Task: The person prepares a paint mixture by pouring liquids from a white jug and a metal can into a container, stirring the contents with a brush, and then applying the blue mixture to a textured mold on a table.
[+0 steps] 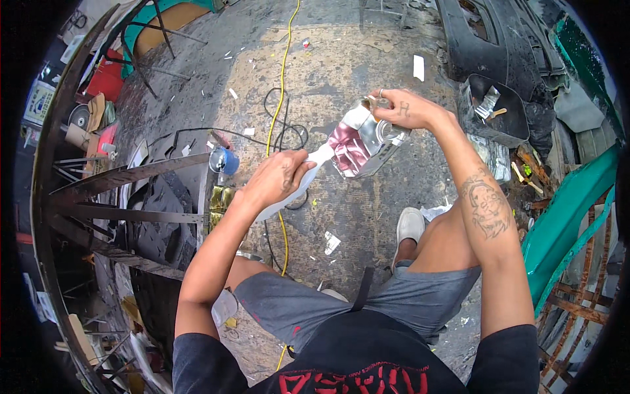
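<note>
Over the yellow cord (284, 72) on the floor, the left hand (279, 176) is wrapped around a whitish translucent bottle (319, 159), its narrow end pointing away to the cord's right; whether that end touches the clear container (375, 148) beside it cannot be told. That container, pinkish on the side nearer the cord, is to the cord's right, gripped at its far end by the right hand (403, 108). A blue cup (225, 161) is left of the cord, and a dark bin (489, 131) stands well to its right.
</note>
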Demonstrator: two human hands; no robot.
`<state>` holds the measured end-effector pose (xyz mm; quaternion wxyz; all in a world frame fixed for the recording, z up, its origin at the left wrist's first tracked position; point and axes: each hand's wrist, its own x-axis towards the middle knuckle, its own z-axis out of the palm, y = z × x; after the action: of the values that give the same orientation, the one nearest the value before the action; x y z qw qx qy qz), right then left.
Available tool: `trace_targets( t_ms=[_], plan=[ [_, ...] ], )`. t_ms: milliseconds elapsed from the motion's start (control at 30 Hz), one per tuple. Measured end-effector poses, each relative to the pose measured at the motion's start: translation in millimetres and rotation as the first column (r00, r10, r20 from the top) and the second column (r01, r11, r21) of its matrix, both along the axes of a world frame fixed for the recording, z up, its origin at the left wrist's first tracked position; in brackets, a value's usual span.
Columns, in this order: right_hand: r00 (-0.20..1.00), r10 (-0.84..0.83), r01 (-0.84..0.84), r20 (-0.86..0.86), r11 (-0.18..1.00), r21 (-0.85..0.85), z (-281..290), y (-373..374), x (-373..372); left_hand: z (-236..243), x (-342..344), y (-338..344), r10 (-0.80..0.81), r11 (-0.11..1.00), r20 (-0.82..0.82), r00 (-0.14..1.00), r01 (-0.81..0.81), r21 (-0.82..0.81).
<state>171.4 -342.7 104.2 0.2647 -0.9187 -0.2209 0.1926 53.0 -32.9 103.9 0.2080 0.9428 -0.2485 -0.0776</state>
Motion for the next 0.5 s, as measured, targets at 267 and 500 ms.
trace_targets(
  t_ms=[267, 500],
  plan=[
    [0.999, 0.025, -0.025, 0.029, 1.000, 0.008, 6, 4, -6, -4, 14, -16, -0.069, 0.996, 0.001, 0.998, 0.068, 0.061],
    [0.999, 0.026, -0.026, -0.019, 0.999, 0.030, 5, 5, -5, 5, 17, -29, -0.069, 0.991, -0.043, 0.997, 0.073, 0.111]
  ],
)
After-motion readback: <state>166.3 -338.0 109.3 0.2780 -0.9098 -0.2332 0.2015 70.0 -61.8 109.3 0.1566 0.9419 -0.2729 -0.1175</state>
